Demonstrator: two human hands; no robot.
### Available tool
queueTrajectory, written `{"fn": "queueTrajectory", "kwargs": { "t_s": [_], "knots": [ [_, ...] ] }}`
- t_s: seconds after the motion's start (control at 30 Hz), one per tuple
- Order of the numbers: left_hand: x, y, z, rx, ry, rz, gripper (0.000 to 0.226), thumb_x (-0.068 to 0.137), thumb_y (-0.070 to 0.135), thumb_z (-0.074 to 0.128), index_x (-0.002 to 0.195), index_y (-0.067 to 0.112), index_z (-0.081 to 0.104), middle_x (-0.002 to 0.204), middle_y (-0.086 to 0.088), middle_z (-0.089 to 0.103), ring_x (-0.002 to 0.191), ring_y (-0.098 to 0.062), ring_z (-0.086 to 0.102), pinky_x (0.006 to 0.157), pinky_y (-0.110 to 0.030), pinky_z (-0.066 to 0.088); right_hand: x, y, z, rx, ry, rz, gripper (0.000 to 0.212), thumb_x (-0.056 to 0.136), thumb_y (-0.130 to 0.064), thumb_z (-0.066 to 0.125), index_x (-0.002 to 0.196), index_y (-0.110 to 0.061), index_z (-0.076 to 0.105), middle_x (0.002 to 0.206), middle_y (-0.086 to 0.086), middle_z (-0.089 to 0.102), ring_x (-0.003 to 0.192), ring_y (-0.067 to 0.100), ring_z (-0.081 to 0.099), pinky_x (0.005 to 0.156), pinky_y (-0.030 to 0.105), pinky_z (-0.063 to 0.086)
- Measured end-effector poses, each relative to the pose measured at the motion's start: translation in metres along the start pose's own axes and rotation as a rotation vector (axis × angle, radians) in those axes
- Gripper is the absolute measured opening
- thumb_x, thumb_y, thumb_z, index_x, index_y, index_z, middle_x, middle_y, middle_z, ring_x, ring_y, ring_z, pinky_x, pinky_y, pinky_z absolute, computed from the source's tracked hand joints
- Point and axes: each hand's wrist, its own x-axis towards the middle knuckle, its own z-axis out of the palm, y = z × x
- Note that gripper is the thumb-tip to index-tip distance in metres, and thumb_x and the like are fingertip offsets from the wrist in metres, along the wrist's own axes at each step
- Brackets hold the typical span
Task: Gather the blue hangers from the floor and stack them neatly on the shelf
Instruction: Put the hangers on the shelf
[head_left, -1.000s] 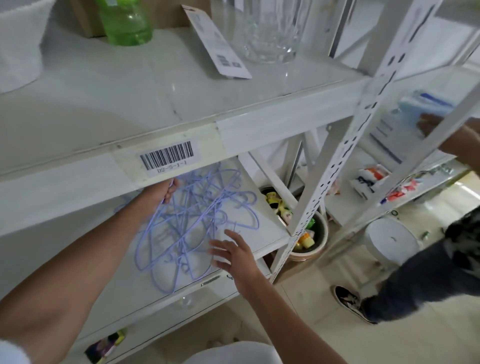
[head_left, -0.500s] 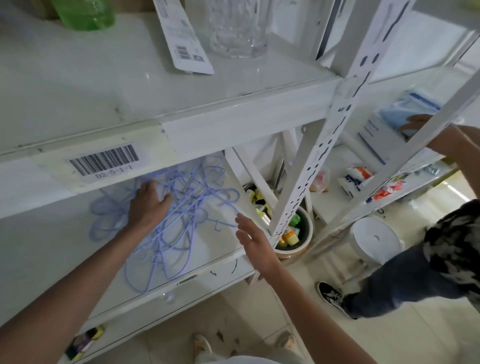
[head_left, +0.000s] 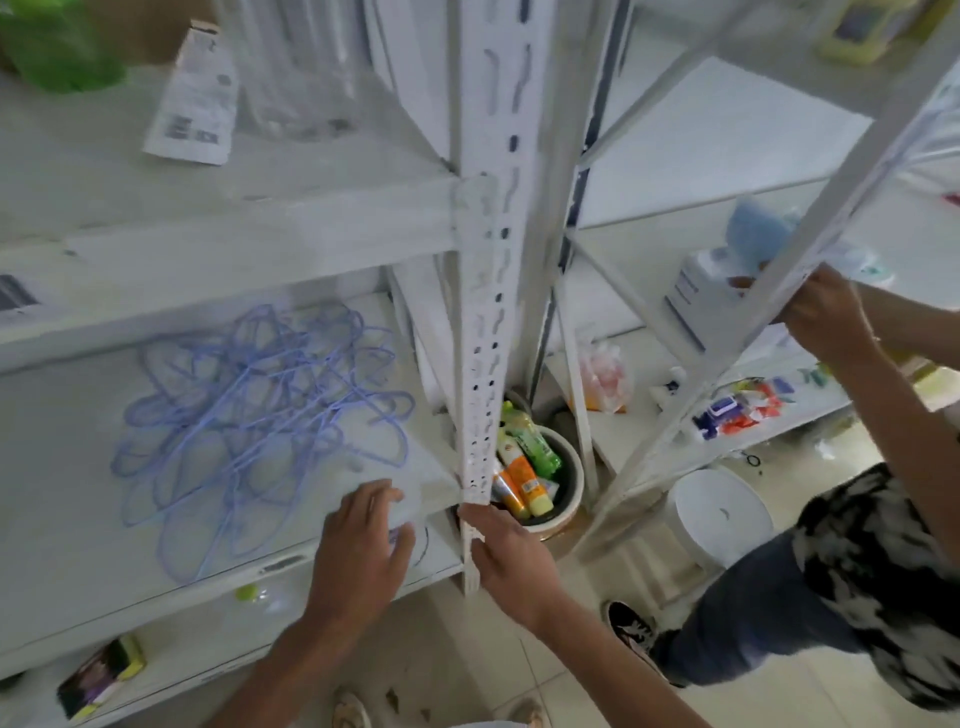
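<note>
Several thin blue hangers (head_left: 249, 415) lie in a loose tangled pile on the white shelf (head_left: 67, 519), under the shelf above. My left hand (head_left: 358, 545) is off the pile, at the shelf's front right corner, its fingers relaxed over the edge and holding nothing. My right hand (head_left: 511, 561) sits beside the foot of the white perforated upright (head_left: 488, 312), fingers loosely bent, empty as far as I can see.
A pot of tubes and bottles (head_left: 535, 478) stands on the floor behind the upright. Another person (head_left: 857, 571) stands at the right, a hand (head_left: 826, 312) on the neighbouring rack. A white round bin (head_left: 722, 514) is by that person's foot. A small box (head_left: 98, 675) lies on the lower shelf.
My left hand has let go of the hangers and drawn back to the shelf's front corner. My right hand has moved right to the upright. The view has swung right.
</note>
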Motion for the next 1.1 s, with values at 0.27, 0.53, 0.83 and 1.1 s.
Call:
{"fn": "queueTrajectory", "kwargs": {
  "t_s": [0.27, 0.53, 0.83, 1.1],
  "knots": [
    [0.008, 0.121, 0.057, -0.093, -0.258, 0.250, 0.040, 0.097, 0.036, 0.055, 0.134, 0.020, 0.058, 0.146, 0.002, 0.053, 0.136, -0.018, 0.049, 0.107, -0.037, 0.045, -0.066, 0.076, -0.043, -0.048, 0.160, 0.203, 0.048, 0.103, -0.020, 0.046, 0.150, -0.025, 0.050, 0.154, -0.011, 0.049, 0.142, 0.011, 0.046, 0.110, 0.030, 0.045],
    [0.026, 0.106, 0.044, -0.088, -0.195, 0.262, 0.031, 0.093, 0.034, 0.052, 0.124, 0.027, 0.057, 0.134, 0.008, 0.058, 0.124, -0.016, 0.056, 0.095, -0.033, 0.048, -0.076, 0.043, -0.049, -0.119, 0.252, 0.152, 0.051, 0.099, -0.018, 0.051, 0.149, -0.021, 0.052, 0.153, -0.006, 0.052, 0.142, 0.015, 0.048, 0.107, 0.029, 0.047],
    [0.058, -0.083, -0.047, 0.170, 0.101, -0.122, 0.052, 0.080, 0.018, 0.069, 0.131, 0.011, 0.060, 0.155, -0.014, 0.048, 0.134, -0.034, 0.052, 0.101, -0.045, 0.047, -0.004, -0.044, 0.018, -0.058, 0.144, -0.116, 0.053, 0.090, -0.003, 0.067, 0.141, -0.014, 0.062, 0.145, 0.001, 0.062, 0.131, 0.022, 0.062, 0.100, 0.038, 0.057],
    [0.094, -0.217, -0.086, 0.198, 0.026, -0.500, 0.049, 0.093, 0.014, 0.059, 0.141, 0.007, 0.050, 0.133, -0.023, 0.062, 0.120, -0.044, 0.058, 0.093, -0.051, 0.049, 0.084, -0.099, 0.060, -0.149, 0.148, -0.167, 0.044, 0.094, -0.012, 0.058, 0.136, -0.021, 0.063, 0.136, -0.006, 0.067, 0.116, 0.017, 0.067, 0.073, 0.033, 0.060]
  ]
}}
